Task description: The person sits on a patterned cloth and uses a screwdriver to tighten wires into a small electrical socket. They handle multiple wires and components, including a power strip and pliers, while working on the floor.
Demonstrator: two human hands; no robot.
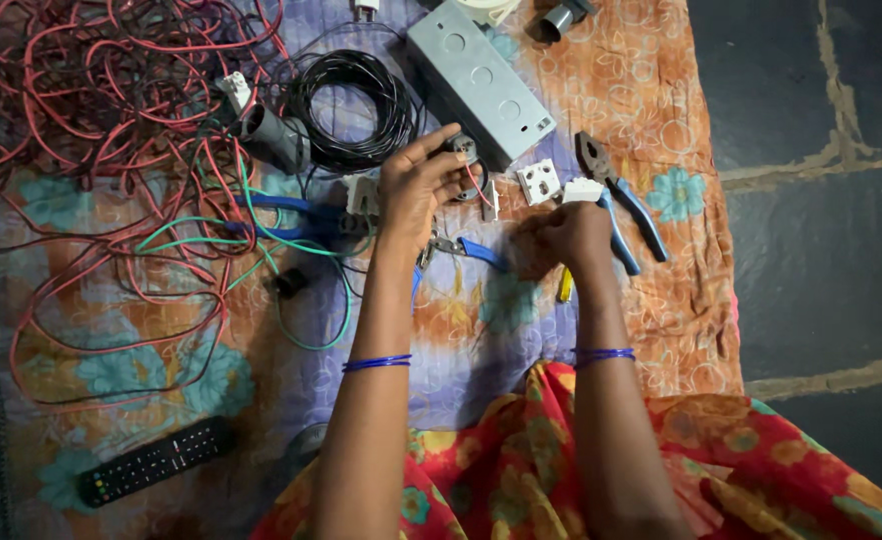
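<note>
Far left lay a tangle of red wire (91, 110), with one black remote (156, 461) low on the floral cloth (681, 320). Next came one grey fitting (273, 135), some green wire (231, 240) and one black coil (356, 95). Left hand (416, 185) was raised over the cloth, fingers curled, pinching a small dark socket part (461, 150) between thumb and fingertips; a thin red lead (479, 188) hung from it. The part sat at the left fingertips, just against the near end of one grey metal box (481, 80), whose long axis ran from upper left to lower right. One small blue-handled cutter (466, 248) lay between the two hands. Right hand (566, 238) was closed loosely, knuckles up, over a yellow-handled tool (565, 285); could not tell how firmly it gripped. Two white switch pieces were counted: one square (539, 182) between the hands, one (583, 188) touching the right fingertips. The part lay up and left of the right hand, so the left hand was far nearer. One large blue-handled pliers (616, 200) lay right of that hand, long axis upper left to lower right. Each wrist bore blue bangles.
</note>
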